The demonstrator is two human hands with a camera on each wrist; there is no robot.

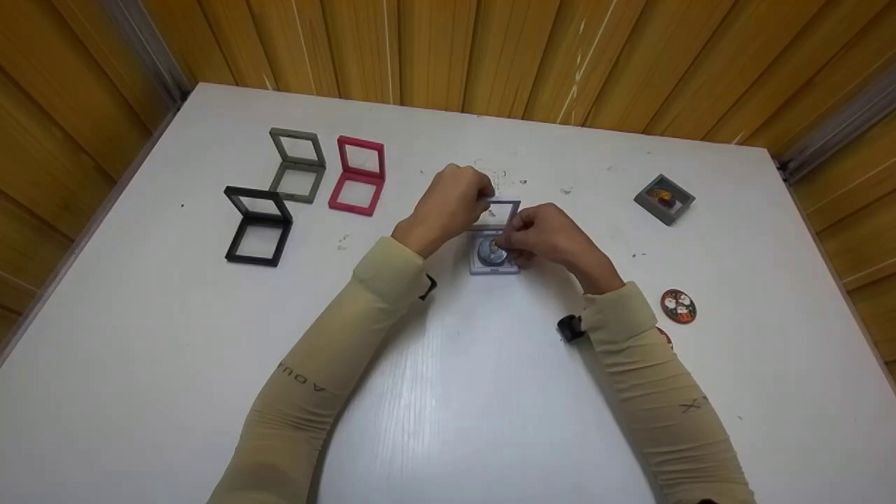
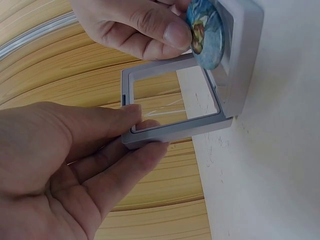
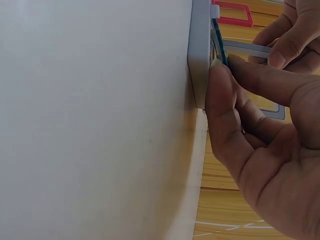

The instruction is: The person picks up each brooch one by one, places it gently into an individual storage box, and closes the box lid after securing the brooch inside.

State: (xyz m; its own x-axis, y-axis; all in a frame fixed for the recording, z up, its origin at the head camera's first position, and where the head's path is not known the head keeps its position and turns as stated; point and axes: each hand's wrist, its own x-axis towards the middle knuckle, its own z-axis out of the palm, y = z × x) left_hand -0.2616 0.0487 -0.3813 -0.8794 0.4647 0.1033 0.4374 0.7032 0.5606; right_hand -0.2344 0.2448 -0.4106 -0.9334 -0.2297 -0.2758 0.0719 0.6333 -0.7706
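Note:
Near the middle of the table lies a hinged light-grey display frame, its lid raised. My left hand pinches the corner of that lid between thumb and fingers. In my right hand a round blue badge-like disc with a picture on it is pinched by the edge. The disc is over the frame's lower half, tilted in the left wrist view. Thin and edge-on, the disc appears between the right thumb and finger in the right wrist view. Fingers partly hide its edge.
To the left stand three opened hinged frames: green, red and black. A closed grey frame with an amber-coloured item inside lies right. A round patterned disc lies near the right sleeve, which partly covers another red disc.

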